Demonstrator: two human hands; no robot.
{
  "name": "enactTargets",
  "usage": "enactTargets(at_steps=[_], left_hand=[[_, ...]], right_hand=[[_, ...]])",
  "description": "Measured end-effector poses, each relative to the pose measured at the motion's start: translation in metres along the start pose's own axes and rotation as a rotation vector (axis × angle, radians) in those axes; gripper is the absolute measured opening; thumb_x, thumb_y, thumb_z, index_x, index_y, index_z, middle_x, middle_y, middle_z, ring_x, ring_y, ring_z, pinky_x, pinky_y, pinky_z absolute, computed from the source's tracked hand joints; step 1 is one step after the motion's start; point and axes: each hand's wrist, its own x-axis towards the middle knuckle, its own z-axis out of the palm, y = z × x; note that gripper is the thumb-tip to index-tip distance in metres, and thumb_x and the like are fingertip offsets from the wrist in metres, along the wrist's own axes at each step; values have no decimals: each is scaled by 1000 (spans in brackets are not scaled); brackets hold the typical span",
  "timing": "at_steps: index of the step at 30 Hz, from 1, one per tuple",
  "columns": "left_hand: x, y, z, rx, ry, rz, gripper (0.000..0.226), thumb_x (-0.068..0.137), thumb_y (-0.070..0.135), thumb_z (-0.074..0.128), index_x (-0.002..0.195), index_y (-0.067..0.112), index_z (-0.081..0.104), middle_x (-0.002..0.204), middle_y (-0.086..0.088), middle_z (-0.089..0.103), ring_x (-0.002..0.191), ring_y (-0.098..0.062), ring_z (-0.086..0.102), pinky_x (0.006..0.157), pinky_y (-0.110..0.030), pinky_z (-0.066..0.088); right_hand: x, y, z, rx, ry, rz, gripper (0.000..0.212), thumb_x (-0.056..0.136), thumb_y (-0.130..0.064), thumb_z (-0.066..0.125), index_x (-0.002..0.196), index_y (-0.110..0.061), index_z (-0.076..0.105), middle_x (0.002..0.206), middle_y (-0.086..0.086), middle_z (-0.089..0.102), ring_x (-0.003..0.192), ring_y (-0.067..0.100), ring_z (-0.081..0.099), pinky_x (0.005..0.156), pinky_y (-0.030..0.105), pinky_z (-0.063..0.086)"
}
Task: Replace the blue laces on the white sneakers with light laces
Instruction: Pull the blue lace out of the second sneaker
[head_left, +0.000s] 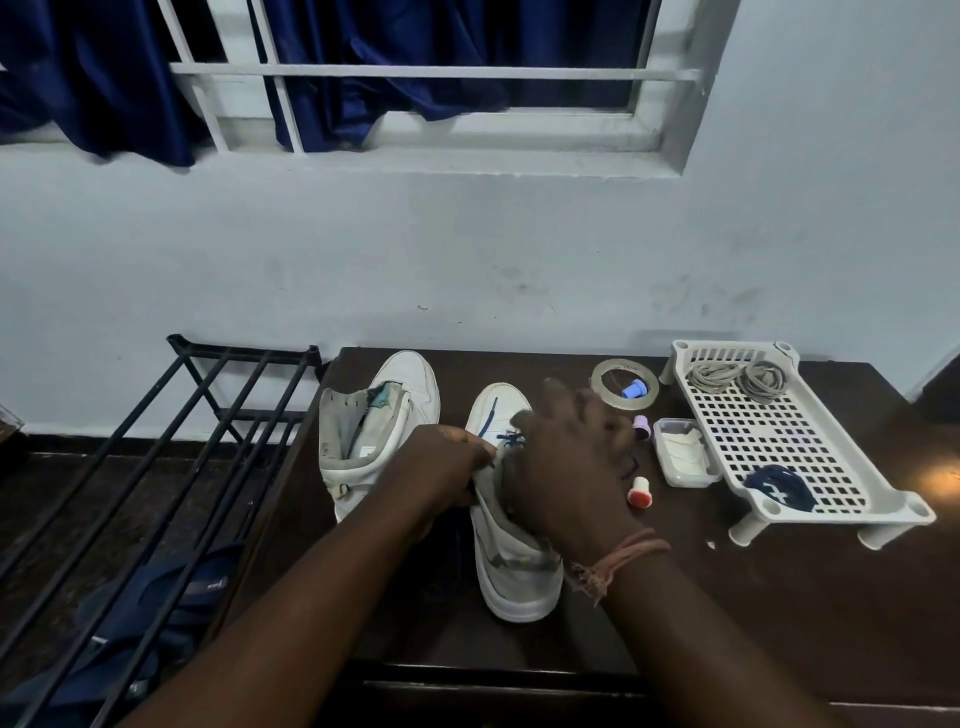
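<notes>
Here both hands (519, 462) grip the right sneaker (511, 551); no writing legible.

No text, brand or number can be read here. Left of the hands, a small white mark on the dark blue slipper (156, 597) under the black rack (156, 431) is too blurred to read, and so is faint writing on the tape roll (625, 385) beyond them.
</notes>
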Motion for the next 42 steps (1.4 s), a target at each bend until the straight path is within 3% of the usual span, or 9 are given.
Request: enactTargets(at_steps=[4,11,17,19,22,26,30,35,42], left_hand=[[-1,0,-1,1,4,5,15,89,5,63,88,3,78,90,-20,76,74,-22,70,64,-30,60],[2,-2,0,-9,19,-4,13,90,5,64,87,3,77,93,-21,76,77,-24,71,69,-34,62],[-2,-2,3,66,48,58,16,86,21,68,85,7,76,87,-20,75,66,-19,67,57,-28,53],[-1,-4,8,207,141,153,24,79,39,67,84,16,74,79,-5,75,68,-13,67,62,-28,52],[1,-5,18,280,201,237,16,83,37,68,87,23,72,85,7,73,83,-10,67,77,-30,52],[9,-11,25,370,170,316,31,66,52,74,91,33,70,95,8,71,91,-8,65,83,-33,53],[13,-16,16,619,168,354,27,78,29,74,105,33,72,107,12,71,103,-9,64,92,-33,50],[14,-15,12,722,167,398,35,82,13,63,110,32,69,110,8,70,105,-13,63,93,-34,49],[23,-22,22,961,150,752,52,78,31,35,115,39,71,102,5,68,92,-20,64,77,-38,52]], right_hand=[[1,2,1,-4,-68,-7,21,84,-32,51,95,-25,67,116,-4,54,116,26,40,88,46,28],[18,31,-20,154,303,349,19,88,-32,50,97,-24,64,110,1,61,111,31,50,89,46,31],[13,23,-3,166,49,256,25,86,-51,51,93,-29,60,109,-2,58,109,29,51,90,46,38],[13,19,2,325,-21,187,28,83,-53,52,91,-27,58,103,0,60,102,27,57,87,41,45],[11,11,6,441,-178,152,22,90,-35,61,102,-17,63,105,5,63,94,23,60,79,32,49],[8,15,15,353,-189,172,19,90,-26,58,102,-15,67,101,4,67,94,23,64,81,33,53],[13,32,16,488,-266,309,14,81,-21,63,84,-18,76,80,1,72,81,22,67,67,25,46],[14,47,15,672,-330,404,15,68,-16,63,70,-23,76,64,-3,71,68,17,68,66,30,57],[14,43,17,685,-282,376,13,78,-26,63,73,-21,74,66,-3,70,69,18,68,67,30,57]])
